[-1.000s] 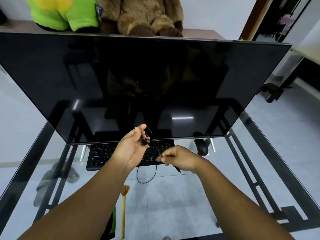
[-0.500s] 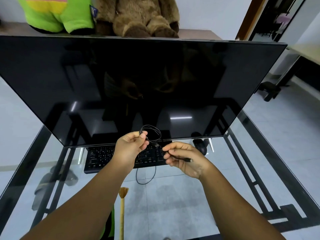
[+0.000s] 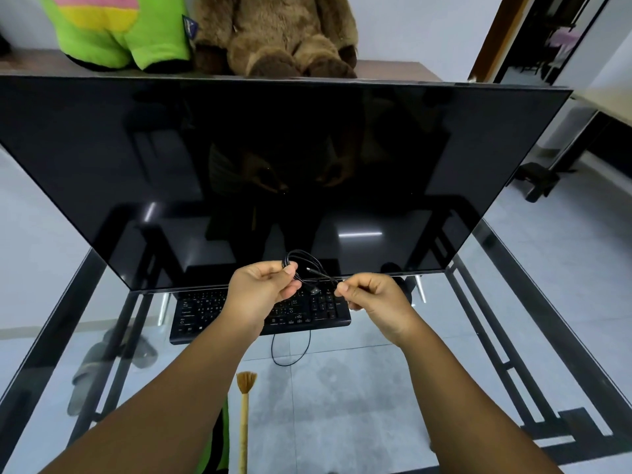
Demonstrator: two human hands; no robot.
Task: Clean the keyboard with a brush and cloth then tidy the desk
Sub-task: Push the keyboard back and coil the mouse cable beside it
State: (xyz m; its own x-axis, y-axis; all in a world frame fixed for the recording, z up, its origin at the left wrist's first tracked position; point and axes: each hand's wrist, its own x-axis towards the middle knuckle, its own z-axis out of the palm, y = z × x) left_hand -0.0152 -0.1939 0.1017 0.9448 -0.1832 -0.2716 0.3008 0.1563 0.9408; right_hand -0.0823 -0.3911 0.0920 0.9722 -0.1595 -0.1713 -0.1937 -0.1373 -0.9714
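Observation:
A black keyboard (image 3: 201, 316) lies on the glass desk (image 3: 376, 388) under the monitor's lower edge. Above it my left hand (image 3: 263, 295) pinches a small coil of thin black cable (image 3: 304, 265). My right hand (image 3: 372, 295) pinches the same cable a little to the right, fingers closed. A loop of cable hangs below the keyboard's front edge. A wooden brush (image 3: 244, 405) with tan bristles lies near the desk's front edge, bristles pointing away from me. A green cloth (image 3: 219, 449) peeks out beside my left forearm.
A large dark monitor (image 3: 273, 172) tilts over the back of the desk. A black mouse (image 3: 408, 289) sits right of the keyboard, mostly hidden by my right hand. Plush toys (image 3: 205, 32) rest on a shelf behind. Slippers (image 3: 99, 367) show through the glass.
My hands have wound the cable into more loops in my left hand. My right hand has shifted up and closer along the cable; the view has tilted slightly.

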